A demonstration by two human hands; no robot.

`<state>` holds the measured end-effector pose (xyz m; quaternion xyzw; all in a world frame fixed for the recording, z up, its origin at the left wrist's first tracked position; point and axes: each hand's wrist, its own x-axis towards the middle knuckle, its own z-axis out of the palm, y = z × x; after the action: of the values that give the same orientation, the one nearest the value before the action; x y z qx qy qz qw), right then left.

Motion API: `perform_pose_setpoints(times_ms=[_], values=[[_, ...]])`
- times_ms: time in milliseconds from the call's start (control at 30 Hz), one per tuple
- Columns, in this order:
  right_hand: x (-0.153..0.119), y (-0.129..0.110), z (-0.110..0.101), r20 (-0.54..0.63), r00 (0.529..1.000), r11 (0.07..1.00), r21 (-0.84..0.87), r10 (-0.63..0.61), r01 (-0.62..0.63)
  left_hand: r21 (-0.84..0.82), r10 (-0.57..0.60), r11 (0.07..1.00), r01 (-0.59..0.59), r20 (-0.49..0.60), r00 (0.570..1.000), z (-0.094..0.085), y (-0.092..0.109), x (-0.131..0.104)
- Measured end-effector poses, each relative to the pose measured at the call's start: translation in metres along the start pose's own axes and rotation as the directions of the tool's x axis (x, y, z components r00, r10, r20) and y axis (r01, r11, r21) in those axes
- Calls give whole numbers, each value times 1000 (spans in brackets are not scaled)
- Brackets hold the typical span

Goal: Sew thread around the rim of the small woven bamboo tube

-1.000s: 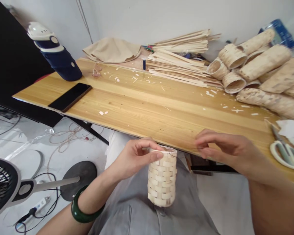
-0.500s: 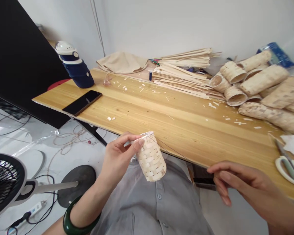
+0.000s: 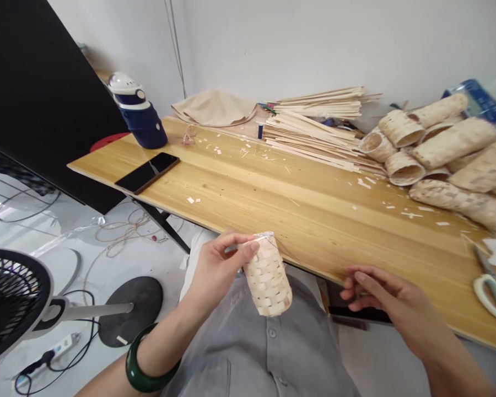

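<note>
My left hand (image 3: pixel 227 256) pinches the rim of a small woven cylinder of pale wood strips (image 3: pixel 269 278), thumb outside. The cylinder tilts over my lap, just off the table's front edge. Dark thread (image 3: pixel 284 249) trails from its rim toward the right and fades from sight against the wood. Beyond the cylinder, at the table edge, my right hand (image 3: pixel 380 292) has its fingers curled and thumb and forefinger together, on the line of the thread. The thread's end at these fingertips is too fine to make out.
Scissors (image 3: pixel 494 295) lie at the table's right edge. Woven tubes (image 3: pixel 454 146) are heaped behind, beside wood strips (image 3: pixel 322 140) and a thread spool (image 3: pixel 260 130). A phone (image 3: pixel 147 172) and blue bottle (image 3: pixel 143 118) stand left; a fan (image 3: pixel 16 303) is lower left.
My right hand has drawn slightly left and its fingers have curled in more. The woven cylinder and my left hand appear a little lower and further right as the view shifts.
</note>
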<state>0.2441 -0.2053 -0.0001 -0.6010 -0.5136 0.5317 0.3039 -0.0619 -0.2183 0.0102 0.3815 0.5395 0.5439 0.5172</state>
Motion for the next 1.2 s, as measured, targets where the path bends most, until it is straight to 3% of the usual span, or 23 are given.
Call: perform_pose_setpoints(times_ms=[67,133,200,267,333,400,467,533,667,900,967,1000,1067,1133,1167,1200], values=[[0,7,-6,-62,997,994,-102,-49,43,-7,-35,999,36,41,999,2,0,-1],[0,12,-13,-197,972,960,-268,-131,75,-12,-44,999,44,41,998,4,-1,-2],[1,13,-17,-360,889,880,-466,-284,92,-6,-42,999,42,32,999,5,-1,-3],[1,7,-12,-428,751,758,-636,-503,145,19,-33,999,32,42,999,7,-1,-4],[1,-4,2,-334,621,601,-747,-709,285,58,-20,998,16,73,997,9,-3,-5],[1,-15,24,-138,528,423,-776,-838,468,97,-20,995,10,108,994,11,-5,-7],[2,-24,47,43,423,248,-755,-905,607,128,-27,992,9,138,990,14,-8,-8],[4,-29,68,147,341,133,-726,-928,674,151,-24,988,-1,163,986,17,-9,-9],[10,-33,92,205,285,65,-697,-936,714,177,22,982,-61,215,976,20,-9,-11],[-5,-35,89,279,178,-51,-654,-944,755,230,34,970,-80,197,980,24,-11,-12],[-14,-37,86,230,197,24,-593,-953,805,248,35,965,-79,176,984,24,-12,-11],[-18,-37,84,171,247,123,-529,-954,840,254,35,964,-79,172,984,23,-13,-10],[-24,-37,78,41,448,418,-288,-893,861,265,25,962,-71,172,985,22,-13,-10],[-29,-35,65,-4,681,681,41,-732,731,278,16,958,-63,169,985,22,-13,-9],[-33,-33,56,10,757,748,163,-653,643,282,11,958,-58,168,986,21,-13,-9],[-39,-31,46,38,803,791,207,-595,576,282,4,958,-52,170,985,21,-12,-10]])
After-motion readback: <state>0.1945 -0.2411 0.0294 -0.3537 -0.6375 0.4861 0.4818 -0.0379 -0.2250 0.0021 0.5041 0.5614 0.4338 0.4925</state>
